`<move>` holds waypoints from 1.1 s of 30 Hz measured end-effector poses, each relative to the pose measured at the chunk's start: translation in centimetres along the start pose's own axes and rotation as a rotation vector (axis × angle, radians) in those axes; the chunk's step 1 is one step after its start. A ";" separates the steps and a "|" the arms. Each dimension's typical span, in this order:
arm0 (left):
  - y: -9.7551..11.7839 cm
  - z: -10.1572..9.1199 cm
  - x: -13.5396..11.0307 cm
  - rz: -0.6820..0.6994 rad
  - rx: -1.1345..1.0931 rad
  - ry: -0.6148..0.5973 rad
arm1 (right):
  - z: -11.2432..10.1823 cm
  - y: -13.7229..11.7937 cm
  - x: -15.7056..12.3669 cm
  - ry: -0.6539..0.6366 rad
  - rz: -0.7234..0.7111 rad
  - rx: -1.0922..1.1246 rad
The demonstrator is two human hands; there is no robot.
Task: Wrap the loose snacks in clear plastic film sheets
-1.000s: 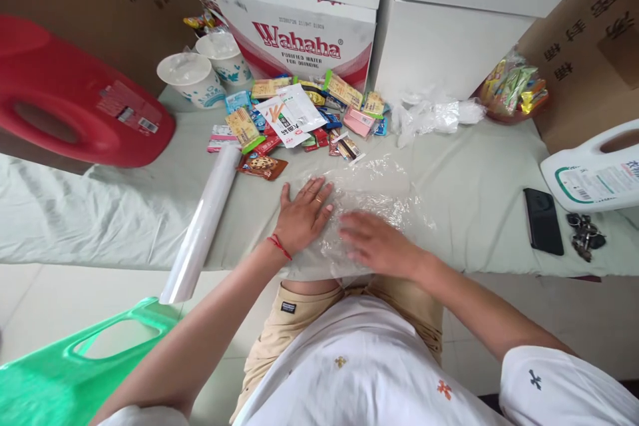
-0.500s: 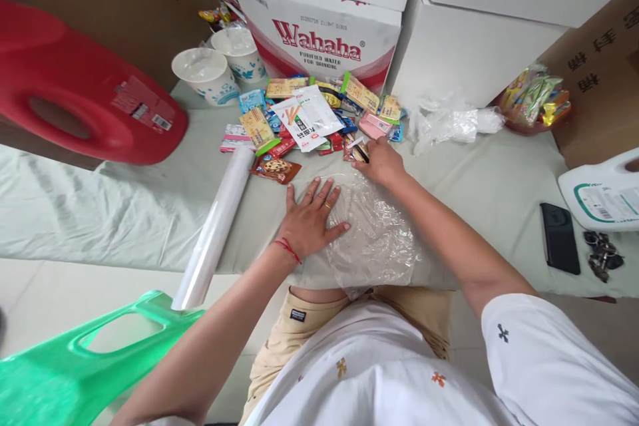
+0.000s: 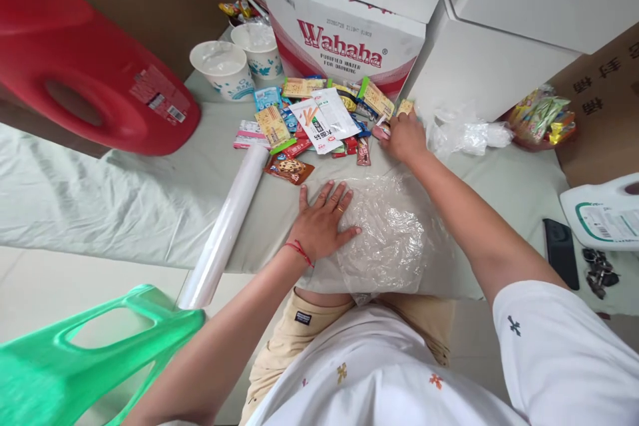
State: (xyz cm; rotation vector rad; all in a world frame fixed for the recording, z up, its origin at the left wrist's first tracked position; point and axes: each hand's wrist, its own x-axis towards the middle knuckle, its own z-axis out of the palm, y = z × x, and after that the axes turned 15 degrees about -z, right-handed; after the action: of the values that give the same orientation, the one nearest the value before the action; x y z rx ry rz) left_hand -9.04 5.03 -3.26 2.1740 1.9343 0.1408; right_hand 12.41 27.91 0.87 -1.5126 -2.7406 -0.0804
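Note:
My left hand (image 3: pixel 324 221) lies flat, fingers spread, on the left edge of a crumpled clear plastic sheet or bag (image 3: pixel 387 239). At the right side of a heap of snack packets (image 3: pixel 342 113), the fingers of my right hand (image 3: pixel 407 136) are bent and closed around a small pinkish snack packet (image 3: pixel 381 130), partly hidden by them. White packets (image 3: pixel 314 125) lie on top of the heap. Nearer me are a brown cookie packet (image 3: pixel 289 168) and a small reddish-brown packet (image 3: pixel 364 152).
A roll of clear film (image 3: pixel 224 226) lies left, overhanging the edge. Paper cups (image 3: pixel 223 73), a red jug (image 3: pixel 100 60) and a Wahaha carton (image 3: pixel 344 40) stand behind. Rightward are crumpled plastic (image 3: pixel 469 133), a snack bowl (image 3: pixel 539 136), a phone (image 3: pixel 560 253) and keys (image 3: pixel 599 273).
My right hand has moved away from me and slightly right, from the small packets at the heap's front to the pinkish packet. My left hand stays flat on the plastic. The view has shifted slightly.

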 end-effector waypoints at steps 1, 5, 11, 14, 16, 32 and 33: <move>0.0 0.0 0.0 0.001 -0.003 0.002 | -0.3 0.1 -0.1 -0.007 -0.019 -0.020; -0.1 0.1 0.0 -0.001 -0.025 0.005 | -3.3 0.7 -3.1 0.050 -0.065 -0.006; -0.1 0.2 0.1 0.003 -0.057 0.008 | -6.7 -2.1 -12.5 0.002 -0.549 0.368; -0.1 0.0 0.0 -0.001 -0.057 0.004 | -4.7 -4.2 -15.7 -0.125 -0.679 0.435; 0.0 -0.1 0.0 0.000 -0.054 0.004 | -2.9 -4.8 -16.8 -0.147 -0.671 0.451; -0.2 -0.4 -0.1 0.009 -0.053 0.024 | -1.9 -4.1 -17.2 -0.100 -0.670 0.585; -0.4 -0.6 -0.2 0.007 -0.071 0.027 | -1.9 -3.8 -16.9 -0.078 -0.658 0.595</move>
State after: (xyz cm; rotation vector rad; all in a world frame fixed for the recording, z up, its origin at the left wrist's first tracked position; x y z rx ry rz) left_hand -9.53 4.95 -2.76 2.1444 1.9053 0.2372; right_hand 18.19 11.55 2.07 -0.4637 -2.8080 0.7242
